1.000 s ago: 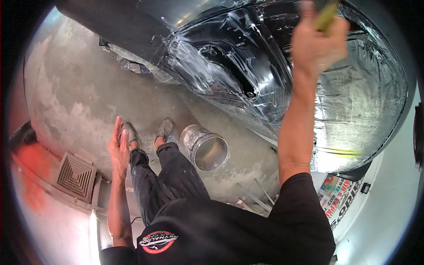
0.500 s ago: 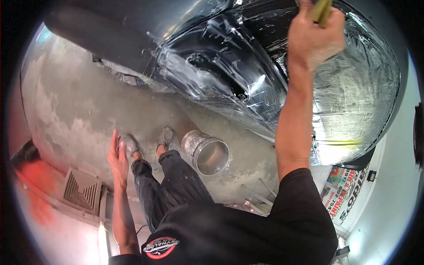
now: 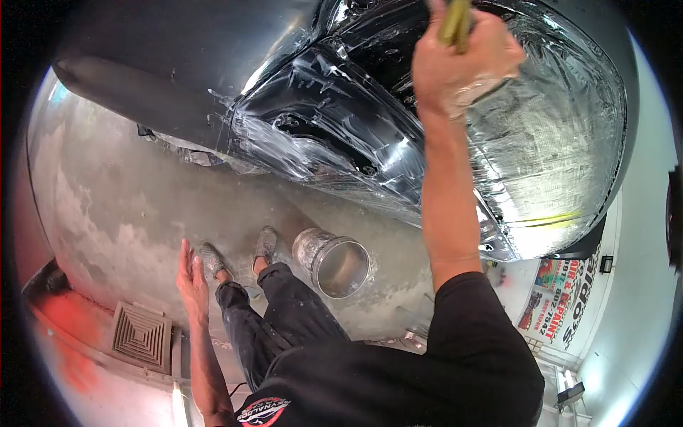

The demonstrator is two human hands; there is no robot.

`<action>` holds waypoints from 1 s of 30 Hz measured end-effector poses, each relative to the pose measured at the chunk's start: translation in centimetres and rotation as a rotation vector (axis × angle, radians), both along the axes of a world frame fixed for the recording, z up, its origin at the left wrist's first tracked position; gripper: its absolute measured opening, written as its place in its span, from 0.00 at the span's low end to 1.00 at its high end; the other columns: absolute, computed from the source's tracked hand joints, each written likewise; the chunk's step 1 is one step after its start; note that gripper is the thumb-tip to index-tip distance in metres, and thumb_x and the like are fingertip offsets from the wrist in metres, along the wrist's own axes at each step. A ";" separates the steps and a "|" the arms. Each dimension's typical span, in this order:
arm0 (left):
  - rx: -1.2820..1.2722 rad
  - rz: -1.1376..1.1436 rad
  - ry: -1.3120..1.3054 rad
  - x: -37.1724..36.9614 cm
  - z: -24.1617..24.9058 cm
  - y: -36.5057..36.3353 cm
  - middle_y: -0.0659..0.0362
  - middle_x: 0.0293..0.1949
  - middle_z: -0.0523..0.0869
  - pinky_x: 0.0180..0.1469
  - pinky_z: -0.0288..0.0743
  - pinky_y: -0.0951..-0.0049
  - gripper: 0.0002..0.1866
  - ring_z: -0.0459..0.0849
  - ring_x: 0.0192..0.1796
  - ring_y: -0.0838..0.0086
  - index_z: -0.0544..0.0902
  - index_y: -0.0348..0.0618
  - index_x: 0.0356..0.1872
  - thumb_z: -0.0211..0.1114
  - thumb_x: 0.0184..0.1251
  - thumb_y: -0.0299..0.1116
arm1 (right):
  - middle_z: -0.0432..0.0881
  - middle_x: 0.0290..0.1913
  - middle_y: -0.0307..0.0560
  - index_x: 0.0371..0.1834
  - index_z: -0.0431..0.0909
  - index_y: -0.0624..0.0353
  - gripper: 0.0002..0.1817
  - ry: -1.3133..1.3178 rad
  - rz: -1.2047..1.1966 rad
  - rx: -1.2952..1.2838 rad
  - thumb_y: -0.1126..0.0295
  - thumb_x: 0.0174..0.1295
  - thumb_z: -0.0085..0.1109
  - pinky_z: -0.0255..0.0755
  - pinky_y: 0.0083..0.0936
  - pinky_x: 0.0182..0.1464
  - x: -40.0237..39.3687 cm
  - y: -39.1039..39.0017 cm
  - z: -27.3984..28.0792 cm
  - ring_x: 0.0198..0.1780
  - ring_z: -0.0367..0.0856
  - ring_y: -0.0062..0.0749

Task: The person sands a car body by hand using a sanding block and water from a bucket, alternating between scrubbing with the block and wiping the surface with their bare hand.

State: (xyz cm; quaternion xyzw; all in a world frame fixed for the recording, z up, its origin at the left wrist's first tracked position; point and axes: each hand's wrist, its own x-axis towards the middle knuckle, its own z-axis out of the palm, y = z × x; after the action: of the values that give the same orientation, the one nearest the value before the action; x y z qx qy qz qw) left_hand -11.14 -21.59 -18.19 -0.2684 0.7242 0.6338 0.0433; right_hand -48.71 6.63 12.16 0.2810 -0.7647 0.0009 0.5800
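Note:
My right hand (image 3: 462, 64) is closed around an olive-yellow, strip-like thing (image 3: 455, 27) at the top edge of the view. Most of that thing is hidden by my fingers and the frame edge. Below and around my hand is a glossy black car panel (image 3: 341, 107), streaked with whitish wet smears. Clear wrinkled plastic sheeting (image 3: 548, 142) covers the large opening to its right. My left hand (image 3: 192, 285) hangs low over the floor at the left, its fingers stretched out and nothing in it.
A bucket (image 3: 341, 267) with a whitish, stained outside stands on the wet concrete floor (image 3: 142, 206) near my feet. A dark body panel (image 3: 178, 78) spans the upper left. A square vent grille (image 3: 142, 336) is on the lower-left wall. A lettered banner (image 3: 558, 302) is at the right.
My right hand has moved left across the car with the olive-yellow thing. My left hand appears slightly lower, still open. The whole view has shifted a little.

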 end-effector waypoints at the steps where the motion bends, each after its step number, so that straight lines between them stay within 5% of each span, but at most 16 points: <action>1: 0.009 0.008 -0.006 0.0 -0.1 0.0 0.47 0.76 0.74 0.73 0.70 0.61 0.27 0.75 0.75 0.57 0.67 0.41 0.80 0.56 0.84 0.32 | 0.79 0.28 0.35 0.33 0.84 0.48 0.11 -0.069 0.014 0.011 0.72 0.49 0.77 0.61 0.40 0.47 0.2 0.2 -0.8 0.37 0.76 0.40; 3: 0.031 0.016 -0.017 0.1 -0.1 0.2 0.47 0.76 0.74 0.73 0.71 0.61 0.27 0.75 0.75 0.57 0.67 0.42 0.80 0.56 0.84 0.32 | 0.79 0.34 0.33 0.33 0.84 0.47 0.11 -0.182 -0.062 0.175 0.68 0.49 0.77 0.54 0.42 0.55 1.5 -0.2 -3.1 0.50 0.73 0.39; 5: 0.031 0.010 -0.025 -0.1 0.2 0.3 0.46 0.75 0.74 0.73 0.72 0.61 0.27 0.75 0.75 0.57 0.67 0.42 0.80 0.56 0.84 0.32 | 0.79 0.33 0.33 0.33 0.84 0.48 0.11 -0.115 -0.034 0.129 0.68 0.48 0.76 0.55 0.41 0.53 0.6 1.0 -1.5 0.48 0.73 0.40; 7: 0.028 0.018 -0.035 -0.1 0.6 0.6 0.44 0.75 0.74 0.72 0.72 0.61 0.27 0.75 0.75 0.56 0.67 0.42 0.80 0.56 0.84 0.32 | 0.75 0.27 0.44 0.28 0.77 0.55 0.13 -0.113 -0.120 -0.020 0.71 0.57 0.77 0.63 0.44 0.42 1.5 -0.2 2.5 0.36 0.72 0.45; 11: 0.019 0.023 -0.067 -0.2 0.5 0.9 0.42 0.74 0.75 0.72 0.72 0.62 0.27 0.75 0.75 0.56 0.66 0.42 0.80 0.56 0.84 0.32 | 0.74 0.27 0.46 0.27 0.76 0.55 0.15 0.035 -0.165 -0.115 0.69 0.56 0.78 0.62 0.44 0.40 0.7 -0.9 0.9 0.35 0.71 0.45; 13: 0.035 0.014 -0.090 -0.1 0.4 1.0 0.42 0.75 0.73 0.74 0.70 0.61 0.28 0.74 0.76 0.56 0.66 0.41 0.80 0.55 0.84 0.33 | 0.79 0.34 0.35 0.35 0.84 0.46 0.13 -0.288 -0.084 0.053 0.70 0.44 0.74 0.57 0.42 0.53 0.9 0.5 -1.5 0.48 0.74 0.41; 15: 0.073 0.001 -0.113 -0.4 0.8 1.1 0.44 0.78 0.69 0.77 0.66 0.60 0.29 0.70 0.78 0.57 0.65 0.39 0.80 0.55 0.85 0.36 | 0.80 0.35 0.37 0.37 0.84 0.46 0.16 -0.228 -0.064 0.218 0.71 0.43 0.73 0.60 0.43 0.52 2.2 -1.0 -4.2 0.47 0.75 0.45; 17: 0.014 -0.006 -0.085 -0.8 1.4 1.4 0.42 0.75 0.73 0.73 0.71 0.61 0.28 0.75 0.75 0.56 0.66 0.41 0.80 0.56 0.84 0.34 | 0.82 0.38 0.36 0.40 0.84 0.48 0.14 -0.215 -0.053 0.177 0.67 0.50 0.75 0.65 0.45 0.51 1.2 0.7 -1.5 0.46 0.77 0.45; 20: 0.002 0.004 -0.104 -0.6 1.7 1.5 0.39 0.72 0.76 0.71 0.74 0.62 0.27 0.77 0.73 0.56 0.67 0.42 0.80 0.56 0.84 0.34 | 0.75 0.28 0.47 0.26 0.78 0.54 0.14 -0.147 -0.123 0.044 0.68 0.56 0.78 0.62 0.43 0.40 1.9 -0.5 2.4 0.35 0.71 0.45; 22: 0.001 0.014 -0.101 -0.5 1.3 1.4 0.39 0.71 0.77 0.70 0.75 0.62 0.27 0.78 0.73 0.56 0.67 0.42 0.80 0.56 0.84 0.34 | 0.76 0.28 0.46 0.26 0.79 0.53 0.12 -0.059 -0.200 -0.049 0.67 0.57 0.76 0.63 0.42 0.41 1.2 -1.5 1.1 0.35 0.72 0.45; 23: -0.009 0.013 -0.094 -0.3 0.7 1.3 0.39 0.71 0.78 0.70 0.75 0.62 0.27 0.78 0.72 0.56 0.67 0.42 0.80 0.56 0.84 0.34 | 0.76 0.30 0.45 0.28 0.80 0.52 0.10 -0.132 0.015 -0.022 0.64 0.60 0.72 0.62 0.43 0.43 -0.1 -0.6 -1.2 0.37 0.73 0.46; 25: -0.023 0.011 -0.095 0.0 0.1 1.0 0.39 0.70 0.79 0.70 0.75 0.62 0.27 0.79 0.72 0.56 0.67 0.43 0.80 0.56 0.84 0.34 | 0.78 0.33 0.45 0.30 0.82 0.52 0.09 -0.157 -0.075 0.205 0.62 0.62 0.69 0.62 0.48 0.47 2.3 -2.6 -3.2 0.40 0.74 0.47; 30: -0.085 -0.018 -0.117 -0.2 0.5 0.9 0.39 0.69 0.80 0.69 0.76 0.63 0.27 0.80 0.71 0.56 0.68 0.43 0.79 0.57 0.83 0.34 | 0.81 0.36 0.45 0.33 0.82 0.52 0.09 -0.298 0.039 0.166 0.61 0.64 0.69 0.62 0.47 0.49 1.4 -0.7 -0.4 0.43 0.76 0.49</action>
State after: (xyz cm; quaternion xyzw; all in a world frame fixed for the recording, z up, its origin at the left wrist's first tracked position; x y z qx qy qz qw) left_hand -11.33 -20.70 -17.72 -0.2998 0.7490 0.5854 0.0799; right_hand -47.30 5.97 11.81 0.3394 -0.8340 -0.0094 0.4349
